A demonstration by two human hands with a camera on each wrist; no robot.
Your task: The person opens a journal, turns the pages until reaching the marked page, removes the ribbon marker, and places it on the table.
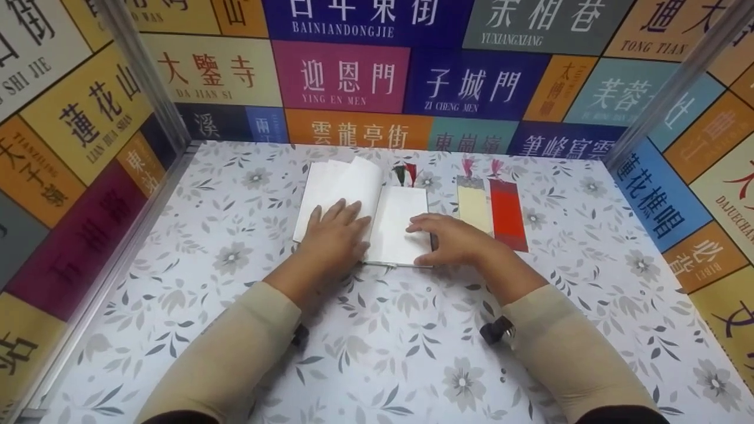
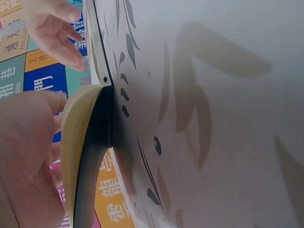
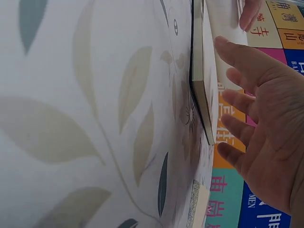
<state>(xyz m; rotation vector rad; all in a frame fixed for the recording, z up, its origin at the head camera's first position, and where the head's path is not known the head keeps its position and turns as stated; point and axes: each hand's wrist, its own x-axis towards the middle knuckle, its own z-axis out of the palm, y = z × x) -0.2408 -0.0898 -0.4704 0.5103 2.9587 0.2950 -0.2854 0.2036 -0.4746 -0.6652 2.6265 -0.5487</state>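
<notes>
An open notebook (image 1: 400,229) with blank white pages lies on the table. My left hand (image 1: 337,232) rests with spread fingers on its left-hand pages, some of which stand up in a curve. In the left wrist view, the page edges (image 2: 78,123) bow upward from the dark cover (image 2: 98,128) beside my left palm. My right hand (image 1: 450,238) is at the notebook's right edge, thumb and fingers apart with nothing between them. From the right wrist, its fingers (image 3: 237,123) appear loosely extended beside the thin page block (image 3: 202,90).
Right of the notebook lie a cream bookmark (image 1: 473,203) and a red bookmark (image 1: 508,215), each with a pink tassel. Green and red tassels (image 1: 406,174) show at the notebook's top edge. Printed sign panels (image 1: 347,76) wall in the floral-covered table (image 1: 412,353).
</notes>
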